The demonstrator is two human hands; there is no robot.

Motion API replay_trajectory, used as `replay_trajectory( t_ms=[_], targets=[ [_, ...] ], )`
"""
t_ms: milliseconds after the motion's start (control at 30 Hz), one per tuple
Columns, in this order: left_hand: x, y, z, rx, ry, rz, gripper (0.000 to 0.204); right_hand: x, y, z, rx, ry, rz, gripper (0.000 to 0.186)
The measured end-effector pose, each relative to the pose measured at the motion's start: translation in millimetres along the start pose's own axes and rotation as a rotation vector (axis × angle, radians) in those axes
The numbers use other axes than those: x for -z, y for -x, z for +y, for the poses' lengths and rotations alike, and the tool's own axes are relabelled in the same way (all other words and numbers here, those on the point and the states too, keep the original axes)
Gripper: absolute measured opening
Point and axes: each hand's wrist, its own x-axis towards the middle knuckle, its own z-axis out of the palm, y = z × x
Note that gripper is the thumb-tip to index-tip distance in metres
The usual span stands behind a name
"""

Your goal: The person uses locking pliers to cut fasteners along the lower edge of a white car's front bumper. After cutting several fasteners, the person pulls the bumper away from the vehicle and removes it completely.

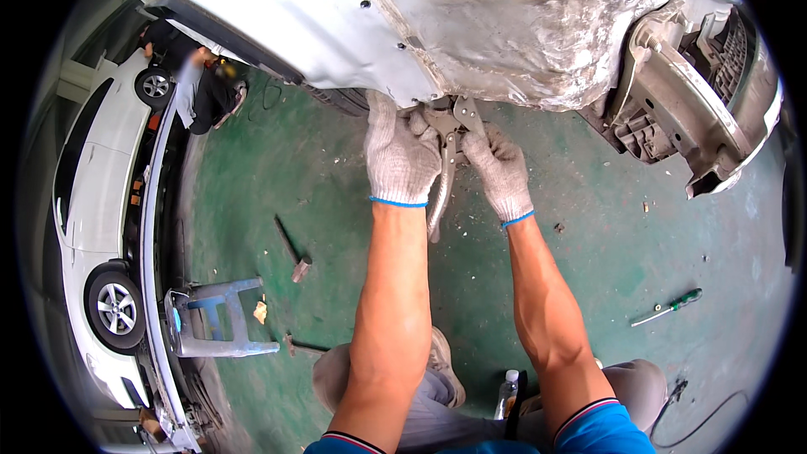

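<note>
1. Locking pliers (445, 160) sit at the lower edge of a bare, scuffed car body panel (471, 25), just above the green floor (588, 227). Their long axis runs nearly straight up and down, leaning a little: the jaws point up at the panel's edge, and the handles point down and slightly to the person's left.
2. Left hand (402, 155), in a white knit glove, is closed around the handles beside the panel edge.
3. Right hand (500, 170), gloved the same, is curled against the right side of the pliers near the head; whether it grips the tool or the metal edge cannot be told.
4. Hammer (292, 250) lies on the floor to the left, well apart from the hands, and a green-handled screwdriver (668, 307) lies to the right.
5. Grey step stool (214, 319) lies near a white car (101, 202) at the left rim.
6. Clear plastic bottle (507, 393) stands by the person's knees.
</note>
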Motion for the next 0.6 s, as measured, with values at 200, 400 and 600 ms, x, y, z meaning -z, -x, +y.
replay_trajectory(
  t_ms=[200, 400, 600],
  targets=[
    [-23.7, 9.6, -2.1, -0.110, -0.058, 0.074, 0.066, -16.6, 11.7, -6.1, -0.015, -0.143, 0.045, 0.036],
    [-26.2, 8.5, -8.6, -0.104, 0.132, 0.063, 0.064, -14.7, 12.7, -12.1, -0.049, -0.044, 0.047, 0.038],
    [-24.7, 2.8, -10.8, -0.119, 0.148, 0.057, 0.061, -15.5, 9.5, -9.6, -0.099, -0.077, -0.038, 0.044]
  ],
)
